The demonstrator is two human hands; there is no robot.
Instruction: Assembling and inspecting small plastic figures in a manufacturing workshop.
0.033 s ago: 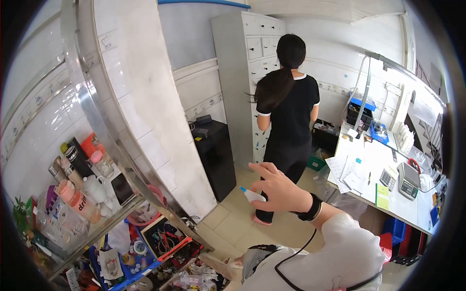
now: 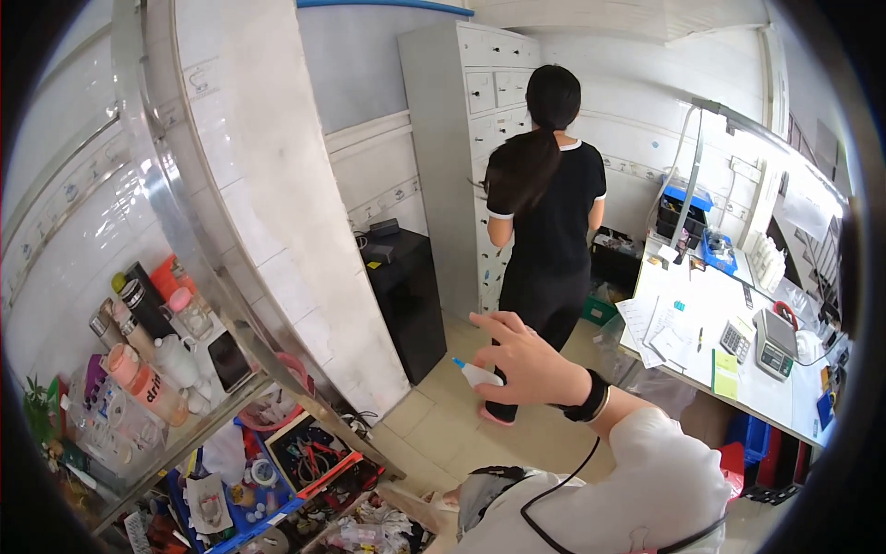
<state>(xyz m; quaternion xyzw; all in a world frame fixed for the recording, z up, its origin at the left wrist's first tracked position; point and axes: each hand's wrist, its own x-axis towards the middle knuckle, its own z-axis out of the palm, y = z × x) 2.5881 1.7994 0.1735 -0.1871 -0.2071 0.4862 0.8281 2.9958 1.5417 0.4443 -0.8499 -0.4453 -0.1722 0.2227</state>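
Note:
My right hand (image 2: pixel 528 362) is raised in the middle of the view, reaching in from the lower right in a white sleeve with a black wristband. It is closed around a small white bottle with a blue tip (image 2: pixel 473 372), and the tip points left. A black cable runs from the wrist down to my chest. My left hand is not visible. Just beyond my hand, a person in black clothes (image 2: pixel 546 217) stands with their back to me, facing a grey locker cabinet (image 2: pixel 460 138).
A low black cabinet (image 2: pixel 406 291) stands by the tiled wall. On the right is a white table (image 2: pixel 766 397) with papers, a calculator and a small scale. At the left, a metal-framed shelf (image 2: pixel 198 420) carries several bottles, with bins of tools (image 2: pixel 309 452) below.

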